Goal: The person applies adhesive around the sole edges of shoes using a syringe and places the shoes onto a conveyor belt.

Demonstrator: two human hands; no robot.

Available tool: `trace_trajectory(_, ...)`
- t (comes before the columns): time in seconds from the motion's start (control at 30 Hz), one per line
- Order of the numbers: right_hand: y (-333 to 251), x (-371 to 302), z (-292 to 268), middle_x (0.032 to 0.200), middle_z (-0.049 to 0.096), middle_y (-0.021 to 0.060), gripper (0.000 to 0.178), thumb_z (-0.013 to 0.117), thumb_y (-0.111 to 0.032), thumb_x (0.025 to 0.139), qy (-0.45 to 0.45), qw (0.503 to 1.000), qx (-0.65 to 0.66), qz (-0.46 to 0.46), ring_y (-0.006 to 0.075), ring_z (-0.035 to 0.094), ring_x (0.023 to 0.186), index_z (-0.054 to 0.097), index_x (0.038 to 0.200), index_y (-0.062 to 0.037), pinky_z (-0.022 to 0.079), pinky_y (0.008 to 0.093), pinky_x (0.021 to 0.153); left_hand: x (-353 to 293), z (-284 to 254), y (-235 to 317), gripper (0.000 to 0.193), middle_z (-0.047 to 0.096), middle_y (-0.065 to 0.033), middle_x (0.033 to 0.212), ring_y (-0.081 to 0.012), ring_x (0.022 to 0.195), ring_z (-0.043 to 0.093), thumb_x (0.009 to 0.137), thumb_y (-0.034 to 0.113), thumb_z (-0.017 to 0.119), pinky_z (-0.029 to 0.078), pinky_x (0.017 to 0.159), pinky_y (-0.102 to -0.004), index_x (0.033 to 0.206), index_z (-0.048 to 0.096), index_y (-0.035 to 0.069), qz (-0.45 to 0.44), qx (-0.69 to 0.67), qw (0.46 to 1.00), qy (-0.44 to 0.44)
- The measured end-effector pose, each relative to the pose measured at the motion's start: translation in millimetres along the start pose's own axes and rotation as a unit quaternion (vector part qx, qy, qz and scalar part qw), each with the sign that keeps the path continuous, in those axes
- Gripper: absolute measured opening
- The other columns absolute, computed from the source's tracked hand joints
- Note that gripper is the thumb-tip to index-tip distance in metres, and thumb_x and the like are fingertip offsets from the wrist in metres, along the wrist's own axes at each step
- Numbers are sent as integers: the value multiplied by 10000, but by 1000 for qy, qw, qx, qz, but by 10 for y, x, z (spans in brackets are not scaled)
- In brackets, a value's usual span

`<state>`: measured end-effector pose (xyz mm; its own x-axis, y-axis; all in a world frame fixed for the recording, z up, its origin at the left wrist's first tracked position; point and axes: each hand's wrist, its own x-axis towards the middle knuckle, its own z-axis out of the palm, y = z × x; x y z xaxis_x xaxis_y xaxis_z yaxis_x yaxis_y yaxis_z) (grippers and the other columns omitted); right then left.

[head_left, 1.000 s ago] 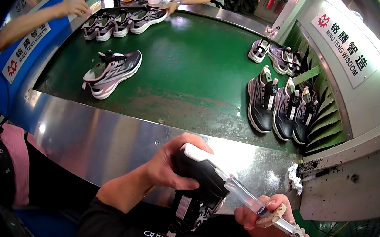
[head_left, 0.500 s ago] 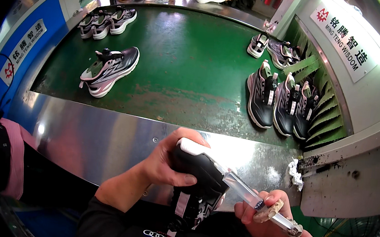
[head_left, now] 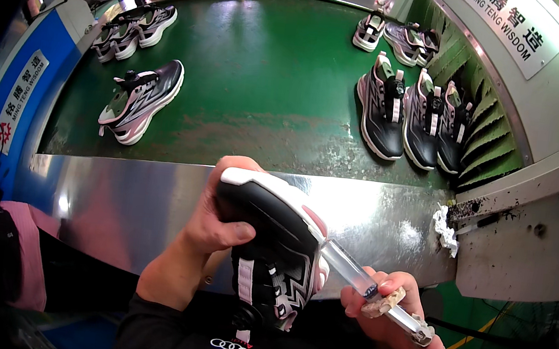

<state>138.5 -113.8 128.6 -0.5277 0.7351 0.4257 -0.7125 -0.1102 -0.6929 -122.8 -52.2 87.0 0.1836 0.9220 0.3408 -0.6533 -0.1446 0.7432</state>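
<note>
Black, white and pink sports shoe (head_left: pixel 275 215): tilting toe-far above the silver metal surface (head_left: pixel 119 191).
Left hand (head_left: pixel 203 224): its grip is wrapping snugly around the toe.
Right hand (head_left: pixel 386 328): its grip is curling closed around a clear plastic syringe-like tube (head_left: pixel 348 265).
Tube tip: meeting the sole's right edge; exact contact is too small to tell.
Good handling: likely bracing the shoe, tracing the seam, pressing evenly.

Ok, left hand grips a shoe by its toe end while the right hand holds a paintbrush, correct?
Not a paintbrush: in the head view the right hand holds a clear syringe. The left hand does grip a shoe by its toe end.
</note>
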Motion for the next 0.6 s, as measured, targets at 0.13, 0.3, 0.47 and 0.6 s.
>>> trace_trajectory(0.13, 40, -65, -45, 1102, 426, 172, 1042, 696, -683, 636, 25, 1000, 19, -4, 271, 486, 1089, 327, 1284, 45, 409, 364, 941, 22, -31, 8, 662, 550, -95, 1090, -194, 1015, 557, 652, 113, 766, 463, 873, -319, 1207, 412, 41, -23, -6, 1000, 20)
trace_trajectory(0.3, 119, -161, -96, 1119, 420, 159, 1035, 721, -657, 628, 36, 999, 27, -3, 262, 485, 1091, 335, 1287, 42, 401, 350, 941, 30, -88, -20, 709, 544, -112, 1115, -221, 1027, 563, 647, 125, 761, 470, 896, -346, 1245, 388, 54, -42, -18, 998, 52)
trace_trajectory(0.47, 178, -257, -169, 1104, 432, 152, 1058, 725, -664, 614, 41, 999, 17, 12, 248, 478, 1079, 333, 1294, 45, 384, 334, 932, 49, -43, 10, 718, 552, -134, 1154, -258, 1072, 564, 669, 183, 727, 464, 929, -376, 1285, 383, 46, -74, -38, 992, 92)
trace_trajectory(0.6, 222, -328, -212, 1092, 438, 149, 1068, 724, -664, 613, 41, 999, 4, 19, 234, 470, 1050, 325, 1299, 51, 367, 324, 907, 89, -122, -19, 670, 568, -158, 1153, -271, 1061, 577, 700, 243, 689, 463, 930, -380, 1271, 420, 18, -101, -25, 992, 70)
